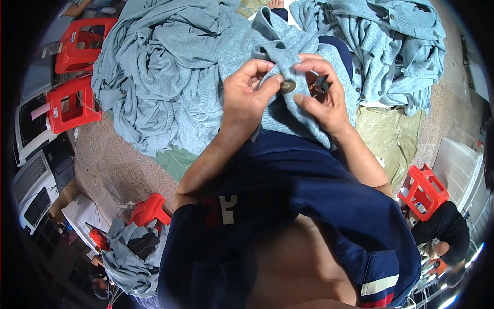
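A light blue-grey knitted cardigan lies over my lap, its button band raised between my two hands. My left hand pinches the edge of the band, thumb tip right beside a round brown button. On the other side of that button, my right hand grips the band between thumb and forefinger. A small dark tool, perhaps thread snips, sits against the curled fingers of the right hand; its full shape is hidden.
Large heaps of similar knitwear lie at the left and right. Red plastic stools stand at the far left, with another stool at right. More garments are piled lower left. A person in black is at lower right.
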The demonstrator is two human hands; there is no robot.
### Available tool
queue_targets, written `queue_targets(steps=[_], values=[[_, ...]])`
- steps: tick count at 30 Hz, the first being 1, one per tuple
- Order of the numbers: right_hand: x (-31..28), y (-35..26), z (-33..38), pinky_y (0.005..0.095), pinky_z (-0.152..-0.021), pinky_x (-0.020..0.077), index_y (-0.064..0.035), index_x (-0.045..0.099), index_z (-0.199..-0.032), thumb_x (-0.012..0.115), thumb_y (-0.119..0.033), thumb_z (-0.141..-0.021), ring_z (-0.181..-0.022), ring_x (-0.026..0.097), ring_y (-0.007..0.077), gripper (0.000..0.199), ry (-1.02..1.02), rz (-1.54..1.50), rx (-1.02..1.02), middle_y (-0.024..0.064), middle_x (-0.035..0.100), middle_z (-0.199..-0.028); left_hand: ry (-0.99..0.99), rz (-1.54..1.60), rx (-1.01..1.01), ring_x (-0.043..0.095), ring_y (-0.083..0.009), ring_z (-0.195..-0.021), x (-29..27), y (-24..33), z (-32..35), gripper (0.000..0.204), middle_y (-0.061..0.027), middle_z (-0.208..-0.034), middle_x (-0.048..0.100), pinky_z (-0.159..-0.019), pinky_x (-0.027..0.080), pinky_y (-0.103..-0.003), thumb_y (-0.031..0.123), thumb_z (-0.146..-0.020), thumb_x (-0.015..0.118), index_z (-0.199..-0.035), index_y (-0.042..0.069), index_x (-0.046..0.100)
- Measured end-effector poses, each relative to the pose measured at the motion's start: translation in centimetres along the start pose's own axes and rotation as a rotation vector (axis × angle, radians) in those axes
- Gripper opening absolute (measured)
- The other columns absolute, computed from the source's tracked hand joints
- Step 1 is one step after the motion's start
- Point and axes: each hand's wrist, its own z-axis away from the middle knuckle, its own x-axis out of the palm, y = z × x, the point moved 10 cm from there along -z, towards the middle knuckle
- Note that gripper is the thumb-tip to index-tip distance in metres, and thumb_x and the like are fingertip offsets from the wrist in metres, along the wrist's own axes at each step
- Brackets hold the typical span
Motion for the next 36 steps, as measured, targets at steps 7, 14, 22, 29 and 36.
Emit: queue_targets(steps=[7, 14, 22, 29, 36], values=[[2.8, -3.9, 0.2, 0.0386, -0.081, 0.0513, -0.0058, 0.053, -0.117, 0.076, -0.006, -0.069, -0.104, 0.053, 0.0347, 0.054, -0.087, 0.655, -0.357, 0.0195, 0.044, -0.121, -0.055, 0.285, -0.183, 0.06, -0.0084, -0.081, 0.3, -2.5, -0.6, 0.012, -0.0061, -0.091, 0.065, -0.074, 0.048, -0.022, 0.002, -0.089, 0.059, -0.099, -0.002, 0.059], [-3.8, -3.8, -1.0, 0.0303, -0.082, 0.0481, -0.0038, 0.07, -0.091, 0.065, 0.007, -0.068, -0.099, 0.056, 0.0249, 0.026, 0.072, 0.724, -0.253, 0.01, 0.053, -0.103, 0.092, 0.171, -0.128, 0.061, -0.0096, -0.077, -3.1, 1.4, -0.4, 0.019, -0.0058, -0.09, 0.066, -0.071, 0.049, -0.024, 0.009, -0.087, 0.063, -0.103, -0.001, 0.059], [-11.9, -2.1, -1.4, 0.0181, -0.057, 0.0342, -0.0019, 0.054, -0.112, 0.055, -0.007, -0.091, -0.07, 0.054, 0.0078, 0.022, 0.046, -0.144, 0.366, 0.0017, 0.056, -0.076, 0.083, 0.293, -0.187, 0.064, -0.0139, -0.077, -9.1, 1.8, -0.6, 0.018, -0.0088, -0.089, 0.067, -0.074, 0.05, -0.025, 0.004, -0.084, 0.06, -0.101, -0.002, 0.06], [-0.2, -6.0, 3.4, 0.0318, -0.053, 0.0458, -0.0047, 0.058, -0.093, 0.061, 0.003, -0.077, -0.058, 0.056, 0.0219, 0.018, -0.032, 0.891, -0.541, 0.0097, 0.054, -0.073, 0.252, 0.307, -0.217, 0.065, -0.016, -0.079, -8.9, 0.5, -0.9, 0.017, -0.0087, -0.09, 0.067, -0.075, 0.051, -0.027, 0.005, -0.083, 0.061, -0.099, -0.002, 0.061], [0.5, 2.1, -1.2, 0.0382, -0.067, 0.0526, -0.0046, 0.052, -0.097, 0.076, -0.024, -0.072, -0.081, 0.061, 0.0309, 0.04, 0.105, 1.254, -0.194, 0.0137, 0.053, -0.092, 0.163, 0.406, -0.198, 0.066, -0.0181, -0.081, -7.5, 1.3, -1.3, 0.019, -0.0114, -0.092, 0.067, -0.079, 0.052, -0.029, 0.004, -0.084, 0.059, -0.102, -0.004, 0.061]])
